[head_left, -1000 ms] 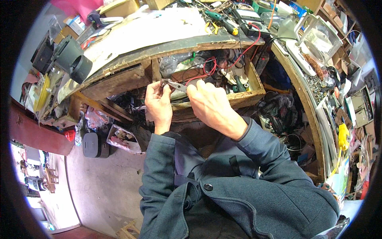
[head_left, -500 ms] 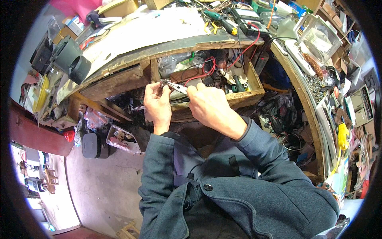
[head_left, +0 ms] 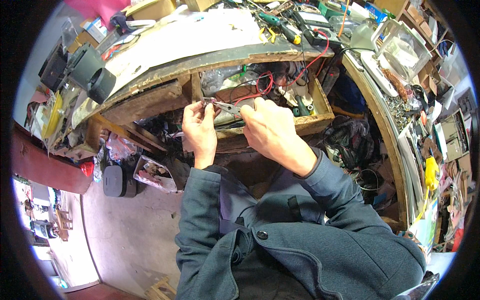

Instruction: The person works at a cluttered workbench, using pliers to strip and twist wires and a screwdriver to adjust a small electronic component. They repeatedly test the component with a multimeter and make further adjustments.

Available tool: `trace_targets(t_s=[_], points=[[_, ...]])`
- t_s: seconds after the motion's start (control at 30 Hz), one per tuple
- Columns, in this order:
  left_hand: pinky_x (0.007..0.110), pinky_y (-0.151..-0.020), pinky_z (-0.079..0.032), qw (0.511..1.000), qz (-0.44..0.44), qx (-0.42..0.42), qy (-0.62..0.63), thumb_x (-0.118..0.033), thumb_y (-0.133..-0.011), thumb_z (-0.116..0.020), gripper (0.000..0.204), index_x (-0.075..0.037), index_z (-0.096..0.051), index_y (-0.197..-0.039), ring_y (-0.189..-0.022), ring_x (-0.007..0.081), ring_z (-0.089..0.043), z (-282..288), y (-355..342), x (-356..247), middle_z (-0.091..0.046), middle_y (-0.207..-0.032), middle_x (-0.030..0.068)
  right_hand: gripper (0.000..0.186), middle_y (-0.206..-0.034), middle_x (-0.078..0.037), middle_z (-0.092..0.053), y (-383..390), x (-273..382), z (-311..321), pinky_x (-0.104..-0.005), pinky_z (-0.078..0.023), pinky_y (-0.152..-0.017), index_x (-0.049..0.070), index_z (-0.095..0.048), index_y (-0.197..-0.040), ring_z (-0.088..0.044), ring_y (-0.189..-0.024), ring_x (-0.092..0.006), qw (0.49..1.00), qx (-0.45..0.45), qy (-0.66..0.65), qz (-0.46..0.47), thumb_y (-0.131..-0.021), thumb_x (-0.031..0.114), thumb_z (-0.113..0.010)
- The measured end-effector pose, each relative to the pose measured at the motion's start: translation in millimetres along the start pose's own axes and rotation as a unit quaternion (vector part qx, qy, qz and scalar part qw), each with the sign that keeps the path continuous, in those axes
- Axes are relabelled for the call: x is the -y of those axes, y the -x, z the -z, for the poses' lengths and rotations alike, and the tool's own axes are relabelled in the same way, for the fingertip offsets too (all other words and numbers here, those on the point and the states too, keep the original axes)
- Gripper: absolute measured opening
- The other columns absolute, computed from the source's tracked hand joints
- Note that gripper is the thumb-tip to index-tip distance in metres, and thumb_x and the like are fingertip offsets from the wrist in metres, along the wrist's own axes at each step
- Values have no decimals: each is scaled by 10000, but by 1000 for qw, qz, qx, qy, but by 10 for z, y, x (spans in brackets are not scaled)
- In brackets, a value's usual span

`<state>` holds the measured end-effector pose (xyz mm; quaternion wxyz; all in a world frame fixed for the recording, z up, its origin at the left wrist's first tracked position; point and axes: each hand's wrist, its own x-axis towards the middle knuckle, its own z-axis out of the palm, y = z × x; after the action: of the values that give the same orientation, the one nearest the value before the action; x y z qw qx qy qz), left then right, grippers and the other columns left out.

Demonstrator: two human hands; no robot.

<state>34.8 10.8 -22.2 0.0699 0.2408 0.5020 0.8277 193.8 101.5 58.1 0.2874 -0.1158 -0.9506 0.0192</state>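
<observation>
Above the open wooden drawer, my left hand (head_left: 200,131) pinches a small dark part (head_left: 208,101) between thumb and fingers; the part is too small to name. My right hand (head_left: 272,129) is closed round the handles of needle-nose pliers (head_left: 230,108). The slim jaws point left and meet the small part at my left fingertips. Whether the jaws grip it or only touch it, I cannot tell. Most of the pliers' handles are hidden in my right fist.
The drawer (head_left: 320,120) holds bags, a red cable (head_left: 263,85) and tools. On the bench behind lie a white sheet (head_left: 200,37), yellow-handled pliers (head_left: 267,35) and a green screwdriver (head_left: 270,19). A cluttered side bench curves along the right. A box of scraps (head_left: 155,175) stands on the floor.
My right hand has shifted slightly right and turned, and the pliers lie a little flatter. My left hand stays nearly in place with the small part.
</observation>
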Motion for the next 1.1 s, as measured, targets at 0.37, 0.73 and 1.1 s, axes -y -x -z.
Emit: trace_targets(t_s=[0.37, 0.73, 1.1], points=[[326, -849, -633, 1000, 15, -1, 4, 3, -998, -647, 135, 29, -589, -1117, -912, 153, -692, -4, 6, -19, -685, -1036, 95, 154, -857, -138, -592, -31, 23, -26, -429, -549, -607, 71, -596, -852, -658, -786, -311, 1000, -4, -6, -13, -780, 127, -721], [315, -846, -625, 1000, 8, 5, -2, -4, -998, -650, 143, 29, -595, -1126, -927, 161, -704, -10, 28, -32, -703, -1057, 108, 147, -857, -133, -590, -26, 36, -2, -416, -551, -607, 72, -595, -848, -657, -786, -303, 1000, -13, -2, -6, -782, 122, -717], [286, -844, -597, 1000, 3, 2, -17, -6, -991, -663, 158, 26, -605, -1134, -926, 139, -692, 5, 19, -20, -712, -1055, 100, 168, -838, -132, -576, -16, 37, -27, -422, -536, -602, 78, -581, -838, -647, -776, -306, 1000, -22, -10, -3, -773, 129, -727]])
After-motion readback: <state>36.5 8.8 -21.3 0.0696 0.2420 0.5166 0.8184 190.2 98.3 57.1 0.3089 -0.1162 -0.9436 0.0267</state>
